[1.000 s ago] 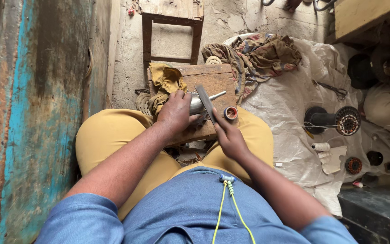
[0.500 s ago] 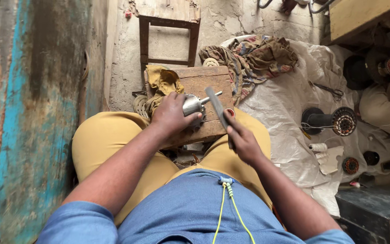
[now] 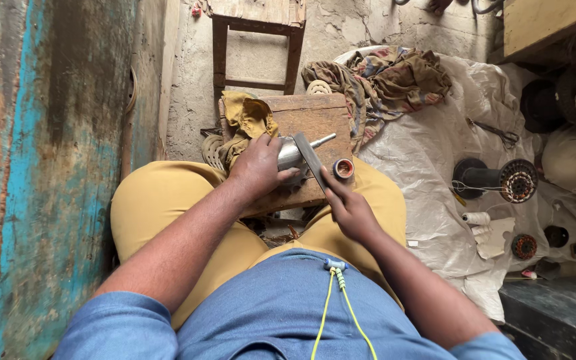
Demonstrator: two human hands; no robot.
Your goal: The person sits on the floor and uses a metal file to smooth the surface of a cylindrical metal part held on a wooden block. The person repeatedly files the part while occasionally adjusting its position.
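The left hand (image 3: 256, 168) is closed over a silvery metal motor part (image 3: 291, 153) with a thin shaft (image 3: 321, 141) poking out toward the upper right, pinning it down on a small wooden block (image 3: 315, 120) that serves as the desk across the lap. The right hand (image 3: 349, 210) grips the near end of a flat grey file (image 3: 310, 161), whose blade lies slanted across the metal part, touching it just past the left fingers.

To file well here, the left hand should press the part hard into the wood so it cannot roll, with fingertips kept clear of the blade's path. The file would best stay flat on the surface, with long, even strokes and no rocking at the wrist.

A small reel of copper wire (image 3: 343, 169) stands on the block just beside the right hand, close enough to be knocked. A yellow rag (image 3: 247, 120) lies bunched on the block's left edge. Farther right, on a white sheet (image 3: 428, 153), sits a wound motor armature (image 3: 517, 180).
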